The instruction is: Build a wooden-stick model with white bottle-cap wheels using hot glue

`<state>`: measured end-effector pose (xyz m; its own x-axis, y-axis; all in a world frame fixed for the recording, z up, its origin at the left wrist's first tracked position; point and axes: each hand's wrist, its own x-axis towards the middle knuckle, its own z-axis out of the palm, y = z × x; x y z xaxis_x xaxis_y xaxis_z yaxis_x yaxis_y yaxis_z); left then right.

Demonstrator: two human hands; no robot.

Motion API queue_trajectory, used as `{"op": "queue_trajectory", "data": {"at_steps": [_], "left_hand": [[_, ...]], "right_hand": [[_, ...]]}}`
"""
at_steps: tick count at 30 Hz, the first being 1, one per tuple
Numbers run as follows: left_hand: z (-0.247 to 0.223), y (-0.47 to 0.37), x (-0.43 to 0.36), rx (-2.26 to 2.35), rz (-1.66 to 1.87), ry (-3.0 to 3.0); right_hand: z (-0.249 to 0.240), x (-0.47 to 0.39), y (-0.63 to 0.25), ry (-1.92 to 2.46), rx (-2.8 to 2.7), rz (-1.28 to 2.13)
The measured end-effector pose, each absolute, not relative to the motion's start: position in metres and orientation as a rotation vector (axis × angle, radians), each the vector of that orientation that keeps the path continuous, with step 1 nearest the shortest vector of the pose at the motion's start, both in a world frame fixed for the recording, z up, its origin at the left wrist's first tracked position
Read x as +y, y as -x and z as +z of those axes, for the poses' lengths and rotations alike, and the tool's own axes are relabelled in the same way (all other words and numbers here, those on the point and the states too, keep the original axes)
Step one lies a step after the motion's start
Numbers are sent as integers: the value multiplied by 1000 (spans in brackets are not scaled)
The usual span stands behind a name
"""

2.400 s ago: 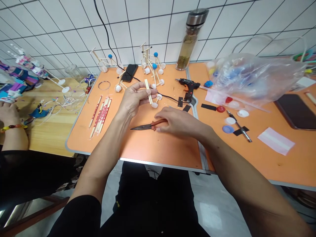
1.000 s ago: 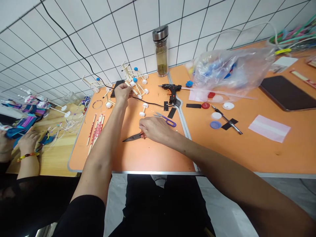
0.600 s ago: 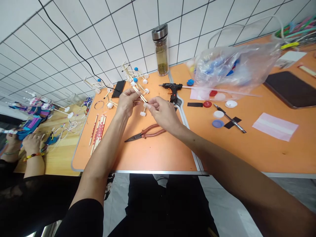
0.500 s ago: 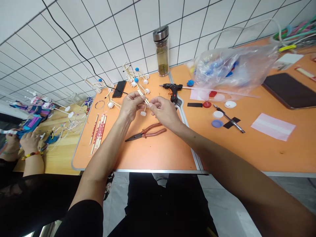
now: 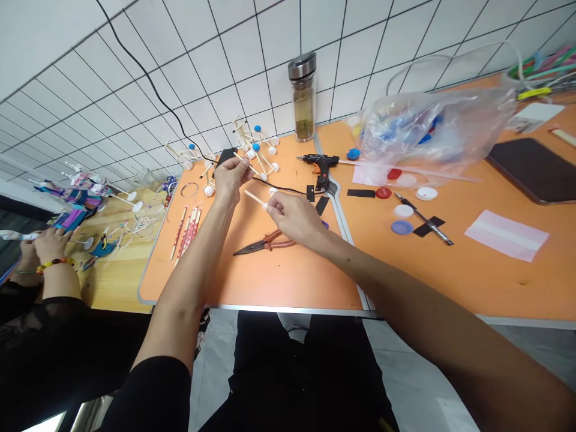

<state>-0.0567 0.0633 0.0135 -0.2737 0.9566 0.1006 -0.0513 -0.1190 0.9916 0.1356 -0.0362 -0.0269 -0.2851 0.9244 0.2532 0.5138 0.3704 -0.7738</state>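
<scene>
Between the thumb and fingers of my left hand is a thin wooden stick, pale and held slantwise. My right hand pinches a second short wooden stick by one end; its free end points up and left. The hands are a little apart. Under my right hand lie pliers with reddish handles. Just behind my left hand stand several small stick frames with white round discs and blue balls. A dark phone is partly hidden by that hand.
Packed chopsticks lie at left. A glue gun, a tea bottle, a plastic bag, a craft knife and a tablet lie behind and right. At far left, a co-worker's hands work at another table.
My hands were together on the wooden sticks and have come apart, each with one stick. My right hand moved lower. The view has shifted slightly.
</scene>
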Motion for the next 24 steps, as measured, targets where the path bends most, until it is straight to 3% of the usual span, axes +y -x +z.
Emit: {"op": "queue_trajectory", "data": {"at_steps": [7, 24], "left_hand": [[0, 62, 110, 1416, 1516, -1205], [-20, 55, 131, 1546, 1398, -1296]], "right_hand": [[-29, -57, -128, 1132, -2245, 817], [-19, -61, -125, 1233, -2419, 720]]}}
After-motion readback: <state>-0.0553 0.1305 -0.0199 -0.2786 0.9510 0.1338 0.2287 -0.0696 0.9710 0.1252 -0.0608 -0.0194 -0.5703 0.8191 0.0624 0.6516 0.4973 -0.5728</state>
